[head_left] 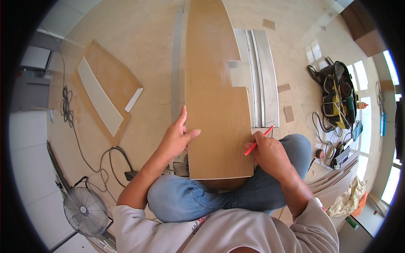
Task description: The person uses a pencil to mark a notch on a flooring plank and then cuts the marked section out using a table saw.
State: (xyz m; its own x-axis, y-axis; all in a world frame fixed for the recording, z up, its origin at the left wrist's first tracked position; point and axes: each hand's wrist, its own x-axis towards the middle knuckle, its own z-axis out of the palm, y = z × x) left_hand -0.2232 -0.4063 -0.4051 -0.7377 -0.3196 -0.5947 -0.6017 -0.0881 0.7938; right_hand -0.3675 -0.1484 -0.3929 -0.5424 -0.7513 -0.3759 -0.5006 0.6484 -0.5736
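Note:
A long wood-grain board [217, 130] lies in front of me, its near end by my crossed legs and its far end running out of the top of the view. A rectangular notch cuts into its right edge. My left hand [176, 134] rests on the board's left edge, thumb on the top face and forefinger stretched along the side. Between the fingers of my right hand [270, 152] is a red pencil [258, 141], held slantwise over the right edge near the close corner. Part of the right hand's fingers is hidden behind its knuckles.
Under the board's right side lies a metal-railed panel [265, 80]. A brown board with white strips [116, 76] is at left, near black cables [69, 111] and a fan [85, 211]. Rightward stand a tool bag [337, 95], a tape measure [320, 154] and crumpled paper [348, 196].

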